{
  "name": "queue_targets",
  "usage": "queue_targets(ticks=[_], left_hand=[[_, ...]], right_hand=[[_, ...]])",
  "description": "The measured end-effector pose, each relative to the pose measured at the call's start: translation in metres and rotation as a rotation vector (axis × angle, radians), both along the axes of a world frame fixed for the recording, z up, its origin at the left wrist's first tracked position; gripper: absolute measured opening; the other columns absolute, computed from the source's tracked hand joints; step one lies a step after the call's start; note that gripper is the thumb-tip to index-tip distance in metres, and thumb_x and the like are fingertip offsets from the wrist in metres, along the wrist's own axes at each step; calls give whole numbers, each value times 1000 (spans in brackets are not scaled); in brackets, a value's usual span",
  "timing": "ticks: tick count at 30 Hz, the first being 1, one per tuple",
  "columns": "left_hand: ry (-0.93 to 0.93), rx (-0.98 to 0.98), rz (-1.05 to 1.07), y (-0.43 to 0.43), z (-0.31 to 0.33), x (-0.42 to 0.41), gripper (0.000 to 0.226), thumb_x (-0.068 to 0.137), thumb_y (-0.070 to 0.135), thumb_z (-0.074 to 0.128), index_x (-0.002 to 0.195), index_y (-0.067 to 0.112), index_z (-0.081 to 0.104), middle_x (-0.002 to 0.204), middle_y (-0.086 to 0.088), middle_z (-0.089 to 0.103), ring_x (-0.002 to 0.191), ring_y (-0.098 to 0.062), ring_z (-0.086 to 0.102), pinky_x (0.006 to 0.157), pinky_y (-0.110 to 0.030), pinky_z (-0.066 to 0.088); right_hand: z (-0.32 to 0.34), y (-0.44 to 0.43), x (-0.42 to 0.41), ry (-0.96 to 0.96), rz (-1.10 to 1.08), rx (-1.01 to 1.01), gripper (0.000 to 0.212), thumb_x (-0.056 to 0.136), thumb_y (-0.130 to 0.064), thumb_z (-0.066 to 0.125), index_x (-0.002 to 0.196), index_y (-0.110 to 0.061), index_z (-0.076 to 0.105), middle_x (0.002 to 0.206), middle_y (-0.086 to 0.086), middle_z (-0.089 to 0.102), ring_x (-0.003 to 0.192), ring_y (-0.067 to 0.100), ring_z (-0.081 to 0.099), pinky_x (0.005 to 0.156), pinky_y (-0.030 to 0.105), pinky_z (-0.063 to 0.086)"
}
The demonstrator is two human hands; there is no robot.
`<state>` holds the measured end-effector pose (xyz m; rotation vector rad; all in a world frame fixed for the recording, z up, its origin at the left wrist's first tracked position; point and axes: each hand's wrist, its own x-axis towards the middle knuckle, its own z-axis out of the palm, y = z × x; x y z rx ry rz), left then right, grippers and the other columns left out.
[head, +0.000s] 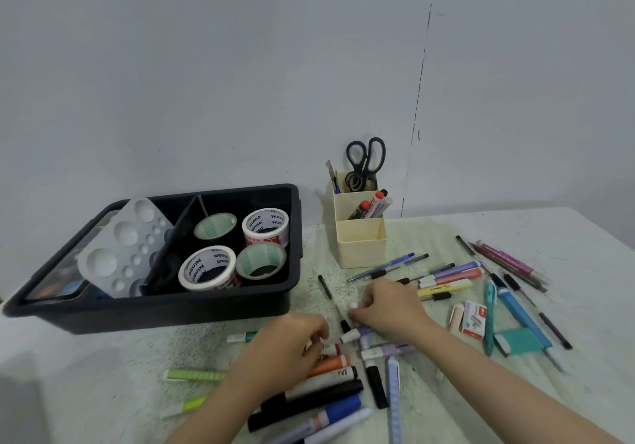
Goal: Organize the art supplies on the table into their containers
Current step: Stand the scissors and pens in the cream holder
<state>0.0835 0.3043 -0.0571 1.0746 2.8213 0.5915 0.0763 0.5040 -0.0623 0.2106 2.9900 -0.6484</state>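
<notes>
Markers: a loose heap of thick markers lies flat on the table at its near edge, under and between both hands.
Left hand: the left hand is palm-down over the heap, just above an orange marker. Its fingers are curled down onto the markers, but blur hides whether they grip one.
Right hand: the right hand is just to the right of the left hand, fingers curled, their tips pinching a small white cap.
Pens: thin pens and pastel highlighters lie scattered to the right, near a staple box and a teal pad.
Green pens: 2 green pens lie left of the heap.
Holder: a cream holder stands upright behind the hands. It has 3 compartments, with scissors in the back one and red-and-white markers in the middle one.
Tub: a black tub sits on the left of the table. Its right part holds 4 tape rolls, and a white palette leans tilted in its left part.
</notes>
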Motion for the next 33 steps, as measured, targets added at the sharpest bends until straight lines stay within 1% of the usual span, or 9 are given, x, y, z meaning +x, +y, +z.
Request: queue_targets(ticks=[3, 6, 11, 15, 18, 20, 24, 30, 33], left_hand=[[-14, -66, 13, -8, -1, 5, 15, 89, 29, 52, 103, 27, 59, 100, 12, 59, 89, -4, 52, 76, -19, 44], [-38, -100, 14, -9, 1, 4, 20, 88, 29, 53, 108, 28, 59, 101, 12, 58, 93, -4, 53, 79, -21, 45], [-125, -133, 2, -5, 3, -3, 18, 84, 28, 56, 101, 26, 61, 99, 10, 54, 93, -5, 52, 82, -24, 47], [-252, 47, 20, 0, 8, -7, 13, 84, 23, 59, 94, 30, 56, 90, 15, 57, 82, 0, 54, 74, -18, 48], [-278, 234, 57, 8, 27, -10, 17, 87, 21, 62, 102, 30, 58, 89, 12, 60, 80, -1, 57, 70, -19, 49], [-295, 363, 83, 13, 44, -16, 27, 88, 18, 61, 109, 34, 57, 90, 10, 60, 81, -2, 59, 70, -19, 50], [-184, 627, 122, 28, 79, -34, 37, 84, 3, 62, 100, 36, 56, 88, 7, 61, 83, -5, 61, 77, -20, 53], [-29, 949, 239, 57, 105, -84, 35, 84, -2, 63, 92, 30, 53, 94, 3, 64, 83, -6, 64, 75, -15, 51], [6, 994, 216, 74, 103, -105, 31, 85, -6, 61, 94, 23, 54, 88, 3, 62, 73, -1, 63, 70, -14, 50]], right_hand=[[3, -2, 2, 28, -54, -74, 28, 81, -42, 57, 62, -21, 52, 59, -7, 56, 64, 9, 56, 75, 30, 38], [10, -3, 3, 139, -113, -351, 21, 83, -33, 56, 71, -18, 48, 64, -4, 55, 59, 12, 54, 66, 32, 47], [42, 6, 0, 326, -44, -578, 12, 91, -22, 55, 102, -21, 50, 60, -1, 54, 42, 1, 40, 46, 14, 35], [73, 21, -8, 544, -40, -649, 17, 94, -17, 51, 111, -22, 52, 64, 17, 59, 42, 3, 37, 42, 13, 34], [97, 33, -21, 729, -70, -675, 10, 95, -18, 51, 104, -21, 51, 63, 7, 63, 43, 0, 40, 46, 13, 35], [110, 41, -33, 837, -85, -683, 11, 94, -16, 52, 103, -20, 48, 65, -2, 66, 46, -2, 45, 50, 11, 36], [122, 51, -59, 912, -66, -607, 14, 93, -13, 50, 101, -21, 42, 64, -6, 67, 51, 0, 48, 55, 15, 36], [104, 60, -88, 711, 70, -288, 12, 94, -16, 52, 102, -23, 46, 77, -6, 68, 54, -5, 53, 50, 10, 35], [89, 61, -97, 658, 101, -163, 13, 91, -16, 57, 103, -16, 51, 84, 1, 70, 62, 12, 58, 61, 26, 44]])
